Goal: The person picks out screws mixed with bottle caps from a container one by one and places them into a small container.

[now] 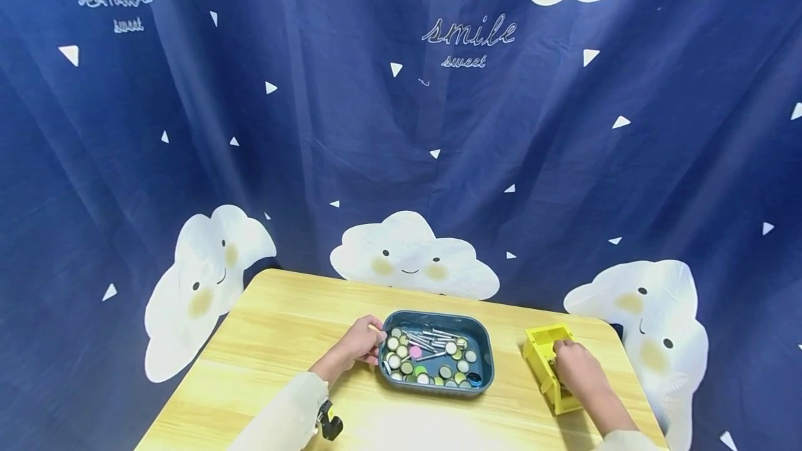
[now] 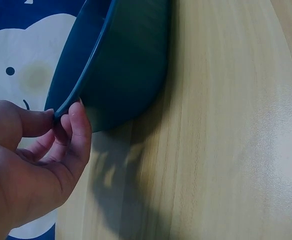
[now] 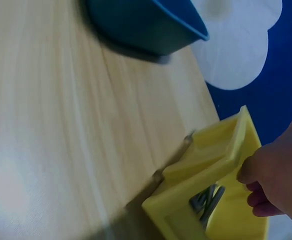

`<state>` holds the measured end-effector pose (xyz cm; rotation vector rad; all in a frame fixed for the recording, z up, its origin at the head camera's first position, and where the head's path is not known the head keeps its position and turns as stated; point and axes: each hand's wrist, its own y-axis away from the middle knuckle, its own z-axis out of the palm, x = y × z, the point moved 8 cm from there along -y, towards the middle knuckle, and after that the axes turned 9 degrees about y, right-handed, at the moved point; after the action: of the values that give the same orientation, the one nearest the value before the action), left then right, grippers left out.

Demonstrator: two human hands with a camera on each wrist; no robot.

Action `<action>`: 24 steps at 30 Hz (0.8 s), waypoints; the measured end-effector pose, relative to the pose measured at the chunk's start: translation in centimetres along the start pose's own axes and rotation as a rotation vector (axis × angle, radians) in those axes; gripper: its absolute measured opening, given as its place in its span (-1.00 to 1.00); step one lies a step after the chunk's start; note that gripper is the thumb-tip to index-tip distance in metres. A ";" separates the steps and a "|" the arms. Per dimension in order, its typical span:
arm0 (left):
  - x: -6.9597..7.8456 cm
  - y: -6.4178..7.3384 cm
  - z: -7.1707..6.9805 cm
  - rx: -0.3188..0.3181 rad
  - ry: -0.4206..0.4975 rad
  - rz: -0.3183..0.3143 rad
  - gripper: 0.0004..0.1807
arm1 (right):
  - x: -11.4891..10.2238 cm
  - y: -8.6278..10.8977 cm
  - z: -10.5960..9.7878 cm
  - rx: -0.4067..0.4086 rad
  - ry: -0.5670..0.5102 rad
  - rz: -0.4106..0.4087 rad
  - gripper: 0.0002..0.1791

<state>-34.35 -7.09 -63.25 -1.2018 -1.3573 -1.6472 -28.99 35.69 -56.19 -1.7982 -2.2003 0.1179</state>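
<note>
My left hand pinches the left rim of a dark teal plastic tub between thumb and fingertips. In the tub lie several silver bolts and many round bottle caps, mostly pale or gold, with a pink cap and a green cap among them. To the right, my right hand reaches into a yellow plastic bin, its fingers bent downward. The right wrist view shows grey metal bolts inside this bin, below the hand. I cannot tell whether the right fingers hold anything.
Both containers stand on a light wooden table, the bin near its right edge. Behind hangs a dark blue curtain with clouds and triangles, close to the table's back edge. A black strap device is on the left wrist.
</note>
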 end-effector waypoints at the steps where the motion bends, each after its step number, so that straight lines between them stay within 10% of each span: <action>1: -0.1 0.0 0.0 0.001 0.000 0.001 -0.72 | -0.1 -0.2 -0.3 0.013 0.006 -0.001 -0.89; 24: -0.1 -0.2 -0.1 -0.011 -0.014 0.004 -0.69 | -8.1 -4.6 -5.8 0.321 -0.082 -0.169 -0.75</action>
<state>-34.50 -7.15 -63.41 -1.2238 -1.3558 -1.6478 -30.33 26.18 -50.94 -1.4534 -2.2266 0.4858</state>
